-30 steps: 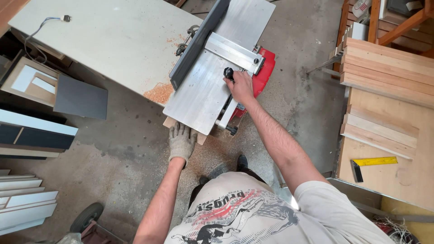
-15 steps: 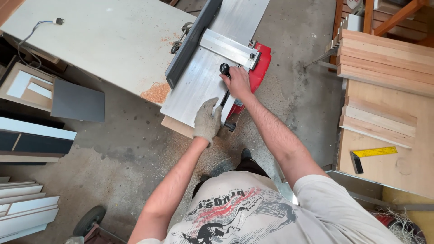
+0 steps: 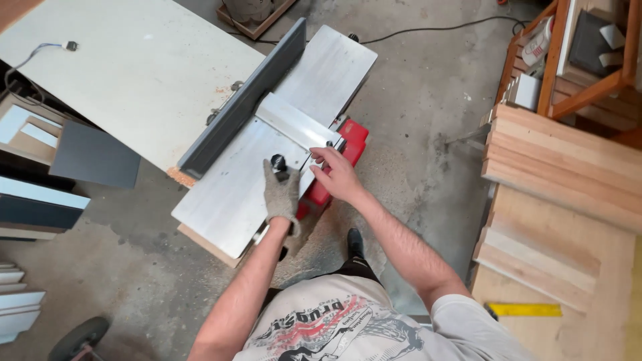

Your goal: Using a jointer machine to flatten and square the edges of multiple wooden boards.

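Observation:
A planer machine with flat silver tables (image 3: 227, 194), a dark grey fence (image 3: 247, 100) and a red body (image 3: 351, 137) stands in front of me. My left hand (image 3: 281, 194), in a grey work glove, lies on the near table with its fingers closed around a black knob (image 3: 277, 162). My bare right hand (image 3: 336, 175) is just right of it. Its fingers are spread, and the tips touch the end of the silver guard bar (image 3: 301, 130) by the red body.
A large pale board (image 3: 134, 73) lies left of the fence. Stacked wooden planks (image 3: 568, 160) and a yellow square (image 3: 525, 309) sit on a bench at the right. Dark and white panels (image 3: 93, 157) lean at the left. A cable (image 3: 435, 30) runs on the concrete floor.
My right hand let go of the black knob and shifted right to the guard bar's end. My gloved left hand rose from the table's near edge and took the knob.

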